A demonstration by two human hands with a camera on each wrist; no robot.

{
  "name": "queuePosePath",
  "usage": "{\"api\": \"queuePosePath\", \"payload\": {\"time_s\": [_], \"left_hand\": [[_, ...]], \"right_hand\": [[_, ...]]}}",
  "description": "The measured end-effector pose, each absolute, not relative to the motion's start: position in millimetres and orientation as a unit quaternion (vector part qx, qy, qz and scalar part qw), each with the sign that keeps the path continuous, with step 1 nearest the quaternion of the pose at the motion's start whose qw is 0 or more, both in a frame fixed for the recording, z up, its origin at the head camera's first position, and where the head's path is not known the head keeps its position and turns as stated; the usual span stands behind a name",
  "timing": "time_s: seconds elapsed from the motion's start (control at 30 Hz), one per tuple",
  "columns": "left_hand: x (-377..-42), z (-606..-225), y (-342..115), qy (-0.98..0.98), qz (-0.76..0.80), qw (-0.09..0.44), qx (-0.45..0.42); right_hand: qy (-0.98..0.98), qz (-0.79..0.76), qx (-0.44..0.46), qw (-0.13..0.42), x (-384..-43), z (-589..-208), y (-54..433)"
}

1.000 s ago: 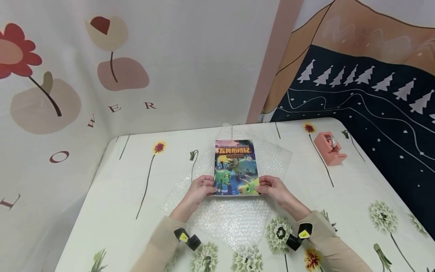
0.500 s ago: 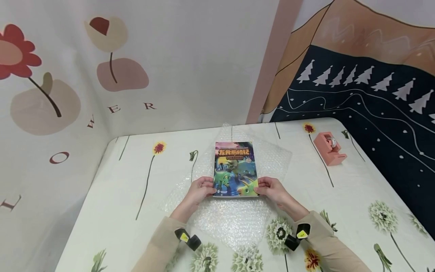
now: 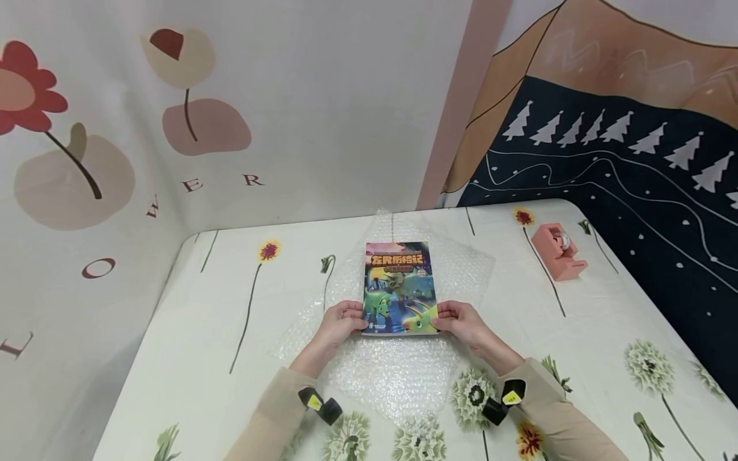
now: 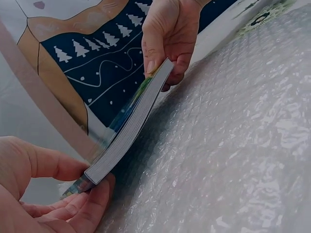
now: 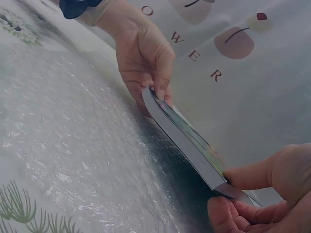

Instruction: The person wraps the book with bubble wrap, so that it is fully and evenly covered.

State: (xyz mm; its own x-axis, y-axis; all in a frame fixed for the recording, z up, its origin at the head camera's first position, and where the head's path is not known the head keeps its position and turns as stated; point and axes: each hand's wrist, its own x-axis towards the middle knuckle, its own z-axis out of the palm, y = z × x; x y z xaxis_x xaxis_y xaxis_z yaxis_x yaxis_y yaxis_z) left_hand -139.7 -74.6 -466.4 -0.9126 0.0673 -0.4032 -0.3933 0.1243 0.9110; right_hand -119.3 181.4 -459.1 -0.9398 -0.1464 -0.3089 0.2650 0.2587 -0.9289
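A colourful paperback book (image 3: 399,288) with dinosaurs on its cover is held face up over a sheet of bubble wrap (image 3: 398,371). My left hand (image 3: 343,322) pinches its lower left edge, thumb on the cover and fingers underneath. At the lower right edge my right hand (image 3: 463,324) grips it the same way. Both wrist views show the white page block (image 4: 131,121) from the near side, with the bubble wrap (image 5: 82,141) below it. Between book and wrap a dark shadow shows in the right wrist view. The book's back cover is hidden.
A pink tape dispenser (image 3: 558,253) with a clear roll stands at the back right of the table. The tabletop (image 3: 190,333) has a white flower-print cover. Printed curtains (image 3: 323,109) rise behind and beside it.
Both hands have brought the book slightly toward me, down a little in the head view. Their grip is unchanged. The bubble wrap and tape dispenser have stayed in place.
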Motion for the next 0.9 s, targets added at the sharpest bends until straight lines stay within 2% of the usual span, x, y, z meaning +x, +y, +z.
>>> {"api": "queuePosePath", "payload": {"time_s": [0.9], "left_hand": [[-141.1, -463.6, -76.6, 0.871, 0.473, 0.131, 0.000]], "right_hand": [[0.823, -0.540, 0.031, 0.174, -123.8, -463.8, 181.8]]}}
